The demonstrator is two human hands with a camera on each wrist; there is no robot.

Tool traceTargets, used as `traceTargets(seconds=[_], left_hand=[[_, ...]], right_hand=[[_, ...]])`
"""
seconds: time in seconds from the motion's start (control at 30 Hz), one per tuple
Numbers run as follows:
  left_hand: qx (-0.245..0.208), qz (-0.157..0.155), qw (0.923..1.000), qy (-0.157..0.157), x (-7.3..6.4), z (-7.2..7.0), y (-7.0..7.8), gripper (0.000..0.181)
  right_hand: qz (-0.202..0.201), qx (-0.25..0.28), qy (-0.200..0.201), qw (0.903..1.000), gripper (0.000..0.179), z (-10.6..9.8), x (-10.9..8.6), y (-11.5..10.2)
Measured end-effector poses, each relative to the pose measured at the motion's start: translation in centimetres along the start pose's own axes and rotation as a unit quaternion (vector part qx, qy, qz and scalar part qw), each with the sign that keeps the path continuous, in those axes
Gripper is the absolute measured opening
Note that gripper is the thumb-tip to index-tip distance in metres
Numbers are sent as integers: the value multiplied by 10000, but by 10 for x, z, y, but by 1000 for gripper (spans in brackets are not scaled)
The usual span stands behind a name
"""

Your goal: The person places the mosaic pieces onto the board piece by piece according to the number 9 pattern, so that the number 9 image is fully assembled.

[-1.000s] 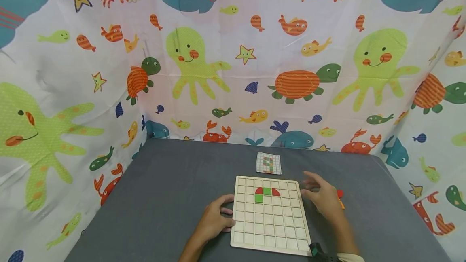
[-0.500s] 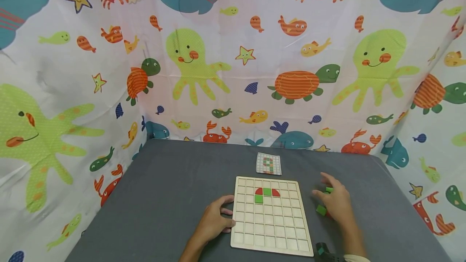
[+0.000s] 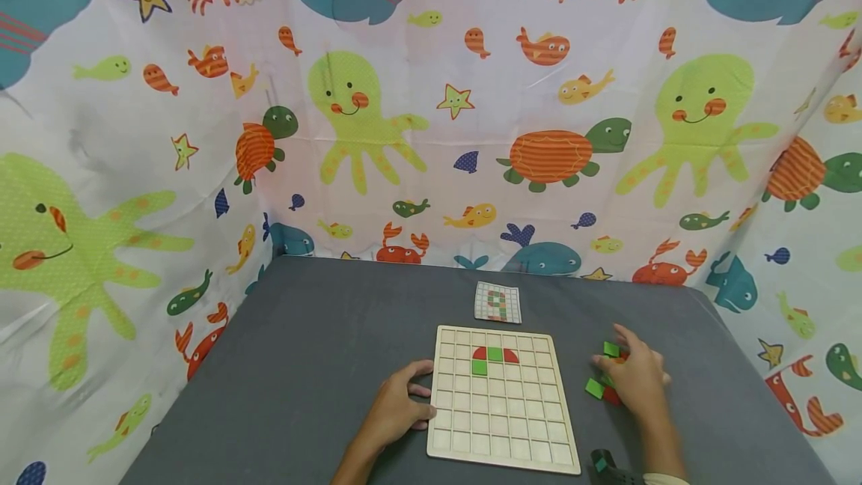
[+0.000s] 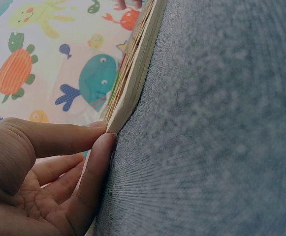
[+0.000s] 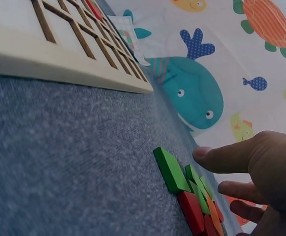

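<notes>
A square wooden grid board [image 3: 497, 410] lies on the grey table. Red quarter-round and green square tiles [image 3: 494, 355] sit in its upper cells. At the board's left edge is my left hand [image 3: 397, 403]; in the left wrist view its thumb and a finger [image 4: 101, 162] pinch the rim. To the right of the board, my right hand [image 3: 636, 373] hovers over a small pile of green, red and orange tiles [image 5: 194, 196]. Its thumb [image 5: 226, 157] and fingers are spread apart, and nothing shows between them. The hand partly covers the pile in the head view.
Behind the board lies a small pattern card [image 3: 497, 302] with a coloured figure on a grid. A black device [image 3: 606, 466] is on the right wrist. A cloth curtain [image 3: 404, 133] printed with sea animals surrounds the table's back and sides.
My right hand has moved right, away from the board's edge to above the tile pile, uncovering some green and red tiles. The left hand and the board have stayed in place.
</notes>
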State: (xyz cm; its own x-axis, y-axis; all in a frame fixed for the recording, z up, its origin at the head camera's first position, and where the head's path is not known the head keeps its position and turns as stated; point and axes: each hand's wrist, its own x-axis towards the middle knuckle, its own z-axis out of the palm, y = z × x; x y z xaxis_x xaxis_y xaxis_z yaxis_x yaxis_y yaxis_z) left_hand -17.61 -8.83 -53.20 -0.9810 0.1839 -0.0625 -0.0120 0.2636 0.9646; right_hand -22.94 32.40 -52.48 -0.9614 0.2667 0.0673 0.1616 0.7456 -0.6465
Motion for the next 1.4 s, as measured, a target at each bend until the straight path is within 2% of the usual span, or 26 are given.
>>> traceTargets(seconds=[0.5, 0.77, 1.0, 1.4], left_hand=[[-103, 22, 9999, 17, 0, 0, 1, 75], [-64, 8, 10000, 21, 0, -1, 0, 74], [-16, -40, 10000, 7, 0, -1, 2, 74], [-3, -68, 10000, 31, 0, 0, 1, 74]], right_hand=[[70, 15, -20, 10000, 74, 2, 0, 0], [-150, 33, -154, 9998, 68, 2, -2, -1], [-225, -44, -298, 9993, 70, 5, 0, -1], [-354, -31, -166, 9992, 61, 8, -2, 0]])
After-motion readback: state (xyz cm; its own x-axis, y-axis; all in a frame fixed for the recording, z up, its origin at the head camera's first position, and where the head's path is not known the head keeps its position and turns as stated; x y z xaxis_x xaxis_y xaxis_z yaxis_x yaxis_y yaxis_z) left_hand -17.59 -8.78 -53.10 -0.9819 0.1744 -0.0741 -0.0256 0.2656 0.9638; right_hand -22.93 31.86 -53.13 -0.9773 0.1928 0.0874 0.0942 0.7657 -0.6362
